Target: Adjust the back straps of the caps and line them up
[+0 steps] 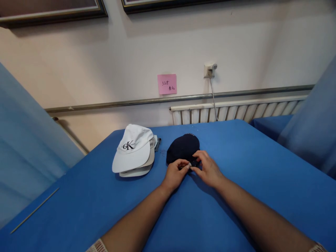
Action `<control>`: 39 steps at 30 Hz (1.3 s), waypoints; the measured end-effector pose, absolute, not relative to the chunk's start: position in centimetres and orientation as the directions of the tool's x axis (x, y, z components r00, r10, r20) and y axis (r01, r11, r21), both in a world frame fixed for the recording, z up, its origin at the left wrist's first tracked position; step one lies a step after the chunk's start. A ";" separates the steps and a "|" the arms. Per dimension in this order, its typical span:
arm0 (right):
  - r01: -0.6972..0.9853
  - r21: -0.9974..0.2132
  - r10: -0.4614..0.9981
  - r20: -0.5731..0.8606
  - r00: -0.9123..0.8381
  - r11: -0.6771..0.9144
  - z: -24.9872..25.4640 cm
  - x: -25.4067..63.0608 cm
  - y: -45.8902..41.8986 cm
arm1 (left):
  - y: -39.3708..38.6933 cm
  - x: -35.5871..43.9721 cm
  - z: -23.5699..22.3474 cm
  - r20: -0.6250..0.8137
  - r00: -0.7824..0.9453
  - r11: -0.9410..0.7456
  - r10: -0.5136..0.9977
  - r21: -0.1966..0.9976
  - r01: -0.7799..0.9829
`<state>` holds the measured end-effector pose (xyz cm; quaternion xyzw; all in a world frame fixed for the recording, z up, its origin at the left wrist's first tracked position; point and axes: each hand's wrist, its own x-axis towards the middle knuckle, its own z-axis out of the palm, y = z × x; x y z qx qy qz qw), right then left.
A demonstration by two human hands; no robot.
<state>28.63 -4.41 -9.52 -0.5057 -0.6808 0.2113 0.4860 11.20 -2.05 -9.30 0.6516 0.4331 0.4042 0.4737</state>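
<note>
A dark navy cap (183,147) lies on the blue-covered table in front of me, its strap side towards me. My left hand (177,172) pinches the cap's strap at the near edge between thumb and fingers. From the other side my right hand (207,169) grips the same strap, its fingertips close to those of the left. The fingers partly hide the strap and its fastening. To the left sits a stack of pale caps, the top one a white cap (135,148) with black letters on its front.
The blue table cover (236,210) spreads around the caps. A thin stick (34,210) lies near the left edge. Behind the table are a radiator (236,110), a metal rail (141,101), a pink note (167,84) and a socket with a plug (209,70). Blue curtains (21,147) hang on both sides.
</note>
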 end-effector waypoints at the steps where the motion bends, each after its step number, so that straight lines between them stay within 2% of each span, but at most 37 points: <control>1: 0.427 -0.840 0.900 0.419 0.118 0.335 -9.4 28.5 -4.5 | -2.0 11.2 -9.2 0.081 0.256 -0.122 0.963 0.982 0.146; 3: 0.203 -0.962 0.923 0.238 0.303 0.181 -9.2 28.0 -4.7 | -1.9 11.0 -8.8 0.040 0.200 -0.053 0.979 0.997 0.062; 4: 0.050 -0.994 0.944 0.104 0.312 0.093 -9.1 27.7 -4.9 | -1.9 10.9 -8.5 0.032 0.184 -0.037 0.982 0.999 0.022; 5: -0.107 -0.994 0.964 -0.031 0.263 -0.003 -9.0 27.4 -5.2 | -1.9 10.9 -8.3 0.029 0.175 -0.027 0.984 1.000 -0.010; 7: -0.361 -0.913 0.970 -0.231 0.071 -0.191 -9.0 26.8 -5.8 | -2.0 10.8 -8.1 0.023 0.178 -0.014 0.984 0.999 -0.050; 10: -0.572 -0.752 0.938 -0.333 -0.100 -0.328 -9.2 26.0 -6.3 | -2.1 10.8 -8.3 0.015 0.213 -0.007 0.977 0.999 -0.040; 13: -0.682 -0.672 0.938 -0.341 -0.062 -0.290 -9.5 25.8 -6.1 | -2.1 11.0 -8.8 0.030 0.250 -0.040 0.968 0.998 0.038; 17: -0.671 -0.710 0.950 -0.310 0.027 -0.213 -9.8 26.1 -5.5 | -2.3 11.1 -9.0 0.155 0.258 -0.201 0.954 0.965 0.167; 20: -0.637 -0.753 0.961 -0.268 0.067 -0.165 -9.6 26.5 -5.3 | -2.6 10.9 -8.8 0.261 0.286 -0.342 0.922 0.895 0.285; 25: -0.573 -0.812 0.966 -0.224 0.129 -0.112 -9.3 26.6 -5.2 | -2.8 10.5 -8.5 0.315 0.321 -0.437 0.893 0.777 0.454; 31: -0.479 -0.874 0.974 -0.174 0.143 -0.086 -9.7 26.0 -5.1 | -2.7 10.7 -8.6 0.293 0.307 -0.395 0.905 0.847 0.357; 35: -0.482 -0.870 0.979 -0.174 0.108 -0.102 -9.9 25.8 -5.2 | -2.6 10.9 -8.9 0.254 0.273 -0.328 0.928 0.904 0.275; 39: -0.478 -0.872 0.981 -0.169 0.094 -0.105 -9.9 25.5 -5.3 | -2.5 10.9 -9.2 0.244 0.218 -0.299 0.945 0.914 0.275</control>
